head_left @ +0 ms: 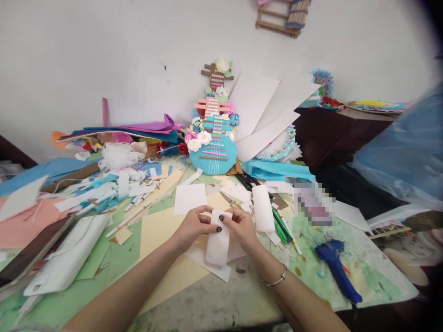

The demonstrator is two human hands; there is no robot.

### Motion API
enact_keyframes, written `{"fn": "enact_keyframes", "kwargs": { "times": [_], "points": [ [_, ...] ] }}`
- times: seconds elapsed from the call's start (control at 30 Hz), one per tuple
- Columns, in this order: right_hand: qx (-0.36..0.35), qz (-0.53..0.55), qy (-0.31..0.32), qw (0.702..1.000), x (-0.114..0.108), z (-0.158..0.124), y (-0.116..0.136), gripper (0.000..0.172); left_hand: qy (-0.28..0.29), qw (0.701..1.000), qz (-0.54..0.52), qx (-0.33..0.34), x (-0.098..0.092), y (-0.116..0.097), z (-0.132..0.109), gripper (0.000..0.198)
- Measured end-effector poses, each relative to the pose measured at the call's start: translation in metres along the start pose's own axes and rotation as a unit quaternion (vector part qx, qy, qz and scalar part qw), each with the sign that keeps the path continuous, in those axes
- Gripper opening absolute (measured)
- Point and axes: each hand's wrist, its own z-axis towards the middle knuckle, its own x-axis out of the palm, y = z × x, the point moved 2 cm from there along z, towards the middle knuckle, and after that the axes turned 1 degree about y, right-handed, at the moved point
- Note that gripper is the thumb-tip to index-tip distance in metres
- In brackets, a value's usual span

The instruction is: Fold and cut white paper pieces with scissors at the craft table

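A narrow strip of white paper (pixel 218 249) hangs upright between my two hands, over the near middle of the table. My left hand (pixel 194 227) pinches its upper left edge between thumb and fingers. At the upper right edge, my right hand (pixel 242 227) pinches the same strip, its thumb close to the left thumb. Beneath lie white sheets and a large cream sheet (pixel 159 230). A square white sheet (pixel 190 199) is just behind my left hand, and a curled white paper piece (pixel 263 208) lies right of my right hand.
Scissors (pixel 231 201) and green markers (pixel 283 226) lie behind and right of the hands. A blue glue gun (pixel 337 269) rests at the right. On the left are a white power-bank-like case (pixel 69 253) and paper scraps. A blue paper instrument (pixel 213 154) stands against the wall.
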Motion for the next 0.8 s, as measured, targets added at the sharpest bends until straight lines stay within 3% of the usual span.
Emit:
{"fn": "enact_keyframes", "kwargs": {
  "times": [0.2, 0.47, 0.8],
  "points": [
    [0.010, 0.045, -0.066, 0.997, -0.010, 0.003, 0.000, 0.018, -0.023, 0.999, 0.022, -0.008, -0.003, 0.002, 0.003, 0.024],
    [0.119, 0.064, 0.032, 0.990, -0.006, 0.001, 0.009, 0.018, 0.019, 0.991, 0.129, -0.014, -0.003, -0.004, -0.001, 0.019],
    [0.096, 0.065, -0.019, 0.993, -0.011, 0.004, 0.005, 0.018, 0.006, 0.988, 0.152, -0.003, -0.002, -0.005, 0.000, 0.024]
  ]
}}
